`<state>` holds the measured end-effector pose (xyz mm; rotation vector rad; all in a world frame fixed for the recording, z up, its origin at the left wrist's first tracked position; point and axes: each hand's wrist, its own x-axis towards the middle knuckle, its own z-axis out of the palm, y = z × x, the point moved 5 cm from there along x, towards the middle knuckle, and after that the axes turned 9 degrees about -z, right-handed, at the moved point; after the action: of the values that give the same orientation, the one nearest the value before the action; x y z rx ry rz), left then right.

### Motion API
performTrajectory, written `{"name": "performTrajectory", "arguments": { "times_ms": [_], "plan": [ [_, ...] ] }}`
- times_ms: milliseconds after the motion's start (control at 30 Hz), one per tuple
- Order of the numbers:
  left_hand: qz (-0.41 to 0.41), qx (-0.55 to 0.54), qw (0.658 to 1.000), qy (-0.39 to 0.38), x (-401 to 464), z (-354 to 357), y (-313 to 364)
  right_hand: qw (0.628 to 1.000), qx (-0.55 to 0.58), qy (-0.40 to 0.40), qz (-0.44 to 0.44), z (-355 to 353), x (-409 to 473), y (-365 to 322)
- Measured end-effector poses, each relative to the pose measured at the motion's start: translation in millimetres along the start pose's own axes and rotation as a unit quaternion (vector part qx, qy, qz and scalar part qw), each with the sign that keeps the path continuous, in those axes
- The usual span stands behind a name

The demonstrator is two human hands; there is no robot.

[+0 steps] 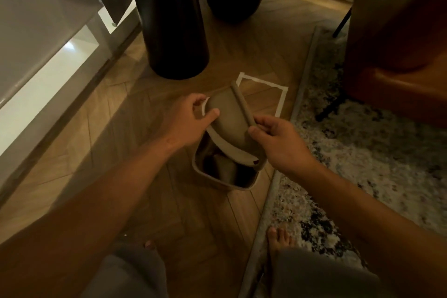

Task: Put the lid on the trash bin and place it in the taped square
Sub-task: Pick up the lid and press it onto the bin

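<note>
Taped square [280,99] partly behind lid [229,123]

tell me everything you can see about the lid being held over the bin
The matte taupe plastic lid is a rounded rectangle with a raised bar-like ridge along its right edge. It looks smooth. It is tilted, not seated: its near edge dips into the open taupe trash bin, its far end raised over part of the white taped square. The left hand pinches its left edge; the right hand grips the ridge.
</note>
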<state>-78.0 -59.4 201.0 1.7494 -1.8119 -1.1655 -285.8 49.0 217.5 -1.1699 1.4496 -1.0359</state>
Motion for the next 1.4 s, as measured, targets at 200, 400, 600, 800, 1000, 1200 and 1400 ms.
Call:
{"name": "performTrajectory", "arguments": {
  "times_ms": [200, 400, 600, 800, 1000, 1200, 1400],
  "plan": [
    [-0.052, -0.082, 0.991, -0.093, -3.4, 32.6, -19.6, 0.985, 0.147, 0.08, 0.037, -29.0, 10.4, 7.5],
    [-0.087, -0.176, 0.976, -0.096, 3.3, 45.6, -27.3, 0.932, 0.326, 0.114, 0.109, -24.4, 10.7, 28.7],
    [-0.11, -0.149, 0.98, -0.073, 11.5, 50.2, -41.2, 0.95, 0.242, 0.124, 0.154, -19.0, 4.0, 62.9],
    [-0.062, -0.096, 0.992, -0.061, 7.8, 56.1, -37.8, 0.98, -0.062, 0.108, 0.153, -21.2, -4.2, 86.7],
    [-0.048, -0.051, 0.992, -0.102, 2.0, 65.6, -55.8, 0.974, -0.167, 0.045, 0.147, -7.3, -15.6, 111.7],
    [-0.051, -0.007, 0.988, -0.148, 1.2, 73.3, -68.8, 0.971, -0.175, 0.034, 0.158, -1.3, -21.3, 134.9],
    [-0.139, -0.044, 0.986, -0.078, 16.3, 63.4, -89.7, 0.972, -0.151, 0.024, 0.179, -3.8, -22.1, 155.7]
  ]
}}
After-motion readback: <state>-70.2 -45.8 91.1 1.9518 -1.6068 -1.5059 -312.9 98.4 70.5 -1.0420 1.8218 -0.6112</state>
